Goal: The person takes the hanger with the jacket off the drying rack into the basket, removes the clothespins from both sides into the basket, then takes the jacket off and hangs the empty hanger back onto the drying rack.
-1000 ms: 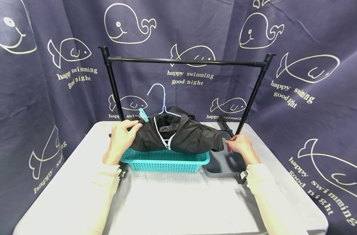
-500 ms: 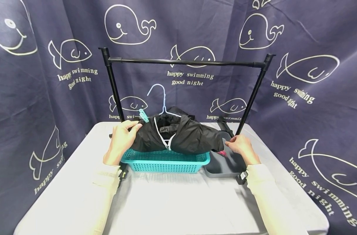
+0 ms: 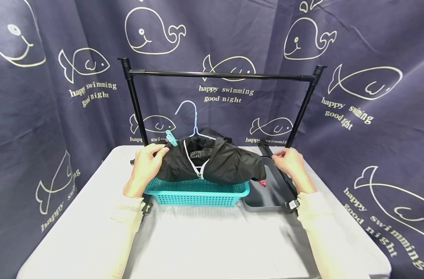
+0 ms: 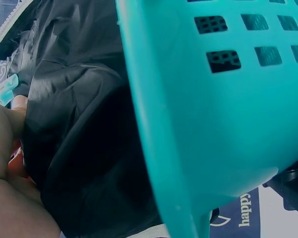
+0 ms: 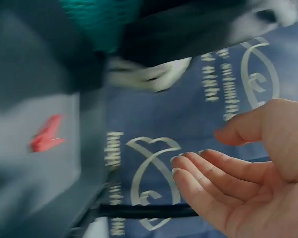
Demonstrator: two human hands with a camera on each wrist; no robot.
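My left hand [image 3: 146,164] pinches the left shoulder of a black jacket [image 3: 234,162] with a white-edged zip. A light-blue wire hanger [image 3: 196,120] is inside the jacket, its hook standing up. Close to the left fingertips, a teal clothespin [image 3: 171,138] is clipped to the jacket. My right hand [image 3: 289,161] holds nothing; it is over the right rear side of a grey tray [image 3: 270,190], its fingers loosely bent in the right wrist view. A red clothespin [image 5: 47,135] lies in that tray, partly hidden by the sleeve in the head view.
Under the jacket stands a teal perforated basket [image 3: 198,199]. A black garment rack [image 3: 218,74] spans above, with uprights on both sides. White cloth covers the table [image 3: 198,240], and a blue curtain with fish drawings surrounds it.
The right hand has let go of the red clothespin, which now lies in the tray. That hand has moved up and slightly right. The left hand keeps its place on the jacket.
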